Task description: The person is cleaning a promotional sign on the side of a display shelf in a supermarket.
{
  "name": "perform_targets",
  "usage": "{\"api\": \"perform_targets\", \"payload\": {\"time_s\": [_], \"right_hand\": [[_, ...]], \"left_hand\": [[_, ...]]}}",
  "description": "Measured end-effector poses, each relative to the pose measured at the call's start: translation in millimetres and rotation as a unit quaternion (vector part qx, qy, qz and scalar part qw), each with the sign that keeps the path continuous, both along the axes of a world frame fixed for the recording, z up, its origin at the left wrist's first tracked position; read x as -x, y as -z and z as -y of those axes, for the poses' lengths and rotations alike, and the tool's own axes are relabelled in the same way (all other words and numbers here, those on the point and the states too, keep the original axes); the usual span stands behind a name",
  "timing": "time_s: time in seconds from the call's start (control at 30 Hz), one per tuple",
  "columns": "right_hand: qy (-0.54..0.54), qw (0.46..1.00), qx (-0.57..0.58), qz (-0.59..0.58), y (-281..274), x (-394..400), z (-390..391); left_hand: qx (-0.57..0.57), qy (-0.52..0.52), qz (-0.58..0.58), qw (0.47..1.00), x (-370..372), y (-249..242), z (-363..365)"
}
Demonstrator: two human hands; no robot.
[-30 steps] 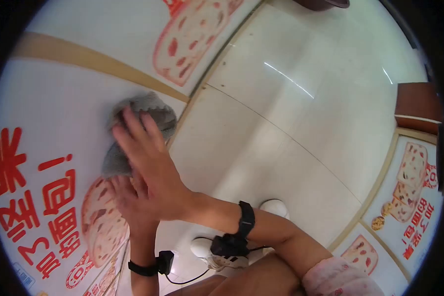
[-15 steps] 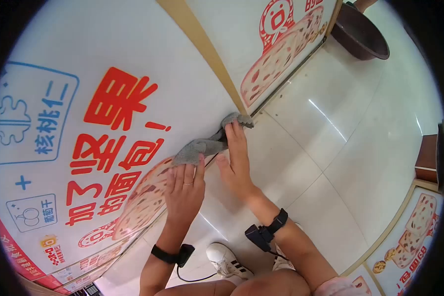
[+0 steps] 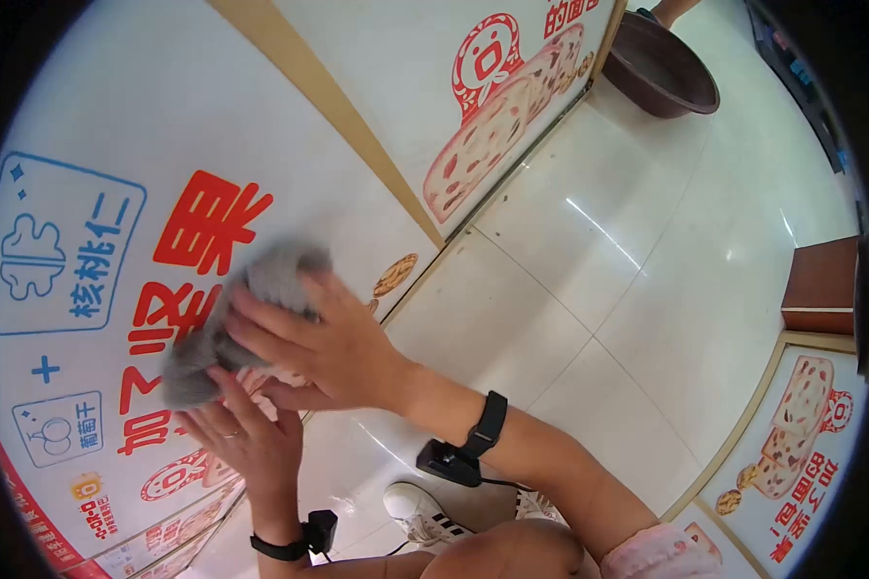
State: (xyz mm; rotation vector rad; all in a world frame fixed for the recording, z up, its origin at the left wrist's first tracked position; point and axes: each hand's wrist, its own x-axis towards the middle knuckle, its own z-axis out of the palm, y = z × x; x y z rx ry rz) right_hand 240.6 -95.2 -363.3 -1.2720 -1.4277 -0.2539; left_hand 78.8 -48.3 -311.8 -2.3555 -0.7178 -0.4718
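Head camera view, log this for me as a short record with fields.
Right hand: fingers spread over the gray cloth
Left hand: fingers at the cloth's lower edge
Cloth: bunched, against the printed white panel
Panel print: red lettering, blue-outlined boxes
Beyond: dark basin, another person's arm beside it
Floor: pale, shiny tiles

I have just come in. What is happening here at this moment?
A person's left hand and right hand are on a grey fabric cloth against a white panel with red lettering, seemingly wiping it. Farther off, a dark brown round basin is on the pale tiled floor, near another person's arm.
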Motion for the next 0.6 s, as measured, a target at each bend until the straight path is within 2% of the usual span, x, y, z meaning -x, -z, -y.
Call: {"api": "perform_targets", "payload": {"time_s": [0.07,0.13,0.17,0.23,0.27,0.33,0.4,0.47,0.53,0.6], "right_hand": [[-0.028,0.999,0.025,0.012,43.5,12.7,6.3],[-0.033,0.979,0.169,0.111,65.7,16.4,17.2],[-0.042,0.979,0.169,0.106,72.2,16.2,17.9],[-0.001,0.983,0.082,0.163,80.8,5.0,13.0],[-0.008,0.983,0.083,0.163,75.4,0.5,14.6],[0.058,0.984,0.11,0.128,45.6,-15.9,16.3],[0.091,0.992,0.083,-0.002,17.9,-29.0,7.9],[0.127,0.989,-0.068,-0.042,-25.7,-47.5,-9.2],[0.14,0.977,-0.16,-0.015,-65.9,-67.8,-27.5],[0.142,0.978,-0.151,-0.009,-76.2,-67.0,-34.2]], "left_hand": [[0.006,0.005,-0.035,0.999,21.2,41.6,0.1],[0.013,-0.002,-0.073,0.997,40.7,74.6,-0.4],[0.022,-0.005,-0.11,0.994,51.6,80.8,1.3],[0.044,-0.01,-0.101,0.994,51.0,78.1,7.2],[0.062,-0.006,-0.083,0.995,47.7,76.0,6.6],[0.053,0.01,-0.081,0.995,39.7,66.5,1.5],[0.017,0.034,-0.006,0.999,21.6,40.3,-1.9],[0.01,0.054,0.037,0.998,-5.7,4.5,-6.3],[-0.009,0.062,0.034,0.997,-31.4,-29.0,-6.8],[-0.032,0.078,0.036,0.996,-41.0,-35.2,-7.7]]}}
